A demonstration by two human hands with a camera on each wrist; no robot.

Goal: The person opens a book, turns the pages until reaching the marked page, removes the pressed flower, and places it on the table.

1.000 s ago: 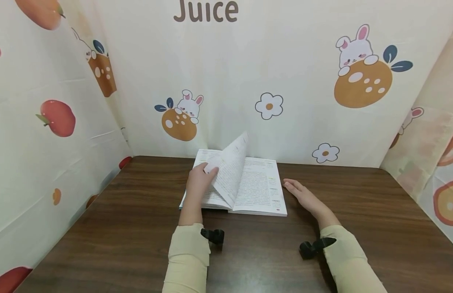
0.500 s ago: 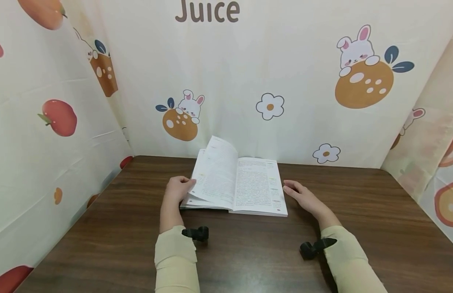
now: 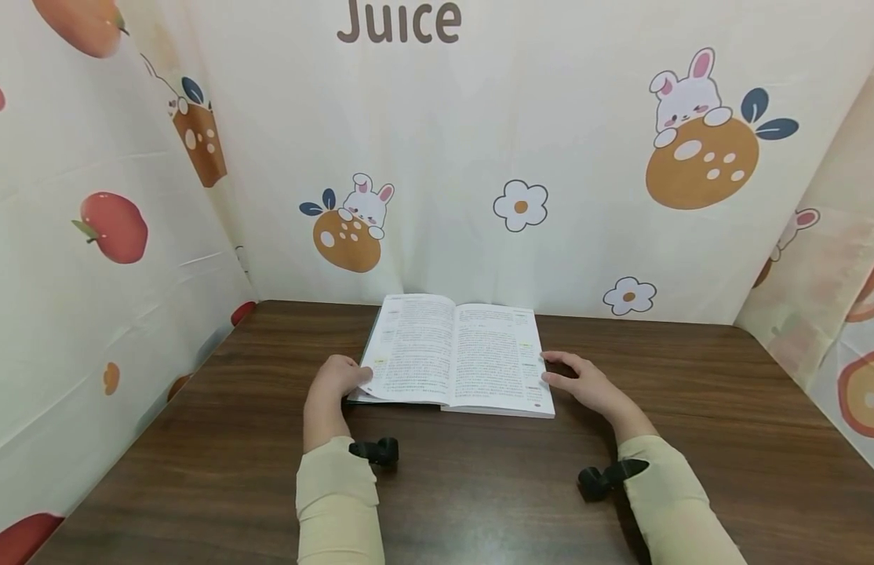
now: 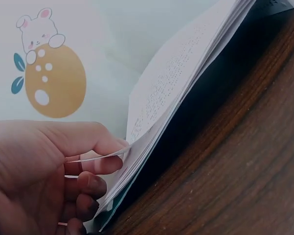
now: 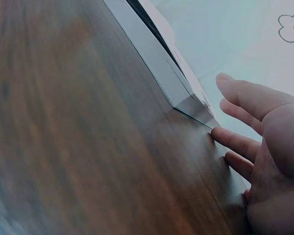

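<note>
An open book (image 3: 489,353) with printed white pages lies on the table against the back cloth. At its left edge my left hand (image 3: 335,380) pinches a page (image 4: 149,132) between thumb and fingers; the left wrist view shows that sheet bent slightly up from the stack beneath. The other left fingers curl loosely below it. My right hand (image 3: 585,384) is by the book's right edge, its fingers relaxed and holding nothing. In the right wrist view one fingertip (image 5: 217,133) meets the bottom of the book's edge, while the thumb stands apart from it.
The dark wooden table (image 3: 479,486) extends in front and to both sides of the book. A patterned cloth (image 3: 444,141) hangs behind and at both sides. A black wrist strap (image 3: 376,452) sits on each sleeve.
My left hand has carried a raised page from the book's middle over to the left, where it now lies nearly flat. My right thumb and fingers have spread slightly at the right edge.
</note>
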